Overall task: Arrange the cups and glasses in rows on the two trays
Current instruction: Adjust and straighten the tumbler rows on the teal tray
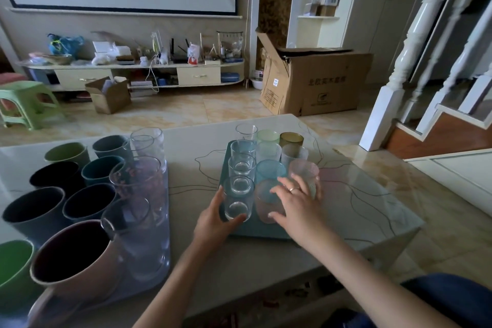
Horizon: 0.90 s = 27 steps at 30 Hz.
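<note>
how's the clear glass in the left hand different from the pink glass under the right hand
The clear glass is smooth and colourless, with a thick base; the pink glass is tinted and looks textured. The left hand curls round the clear glass from its left side; the right hand lies over the pink glass with spread fingers. The clear glass stands in the left column of the teal tray, the pink glass in the middle one. Both stand upright in the nearest row.

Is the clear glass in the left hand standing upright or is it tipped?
Upright. The clear glass shows its round rim on top and its thick base on the teal tray; the left hand grips its side.
</note>
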Each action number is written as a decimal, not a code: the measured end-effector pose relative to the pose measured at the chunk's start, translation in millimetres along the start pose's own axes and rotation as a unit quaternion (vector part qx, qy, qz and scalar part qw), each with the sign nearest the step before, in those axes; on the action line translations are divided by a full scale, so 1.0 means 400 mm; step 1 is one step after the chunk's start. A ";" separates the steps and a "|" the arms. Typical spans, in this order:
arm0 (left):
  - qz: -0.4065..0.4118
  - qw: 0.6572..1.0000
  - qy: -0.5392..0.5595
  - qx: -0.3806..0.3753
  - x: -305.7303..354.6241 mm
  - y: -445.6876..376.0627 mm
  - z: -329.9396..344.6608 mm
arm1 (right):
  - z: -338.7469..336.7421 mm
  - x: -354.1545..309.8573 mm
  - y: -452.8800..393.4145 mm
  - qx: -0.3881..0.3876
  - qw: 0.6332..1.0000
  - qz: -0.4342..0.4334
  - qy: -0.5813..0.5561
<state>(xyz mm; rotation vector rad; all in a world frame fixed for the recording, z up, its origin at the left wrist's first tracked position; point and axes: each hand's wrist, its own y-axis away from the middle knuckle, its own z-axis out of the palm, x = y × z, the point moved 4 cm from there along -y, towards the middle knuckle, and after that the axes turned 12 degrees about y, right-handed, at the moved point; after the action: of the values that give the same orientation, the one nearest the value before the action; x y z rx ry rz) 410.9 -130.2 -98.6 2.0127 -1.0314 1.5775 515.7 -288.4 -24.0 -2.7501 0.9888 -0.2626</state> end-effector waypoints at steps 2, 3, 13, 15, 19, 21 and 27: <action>0.010 1.000 0.001 0.015 -0.008 0.002 0.012 | 0.002 0.016 -0.007 -0.036 0.997 -0.054 0.035; 0.017 1.000 -0.006 0.025 -0.015 0.002 0.018 | 0.004 0.019 -0.009 -0.038 0.995 -0.077 0.047; 0.049 0.996 -0.033 0.068 -0.035 0.004 0.019 | 0.034 0.028 -0.014 0.051 0.993 -0.103 0.009; 0.052 0.996 -0.030 0.067 -0.037 0.004 0.019 | 0.022 0.029 -0.015 0.031 0.994 -0.107 -0.012; 0.055 0.995 -0.041 0.072 -0.032 0.013 0.020 | -0.055 0.094 -0.022 0.054 0.993 -0.063 -0.079; 0.048 0.995 -0.044 0.075 -0.031 0.016 0.020 | -0.091 0.167 -0.021 0.060 0.991 0.010 -0.123; 0.040 0.995 -0.058 0.073 -0.029 0.018 0.022 | -0.061 0.190 0.019 -0.059 0.996 0.014 -0.066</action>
<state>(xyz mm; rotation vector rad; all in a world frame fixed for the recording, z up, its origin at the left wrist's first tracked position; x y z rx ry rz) 410.1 -137.4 -113.3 2.2088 -1.0795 1.6359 562.8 -346.3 4.7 -2.8138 1.0385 -0.0178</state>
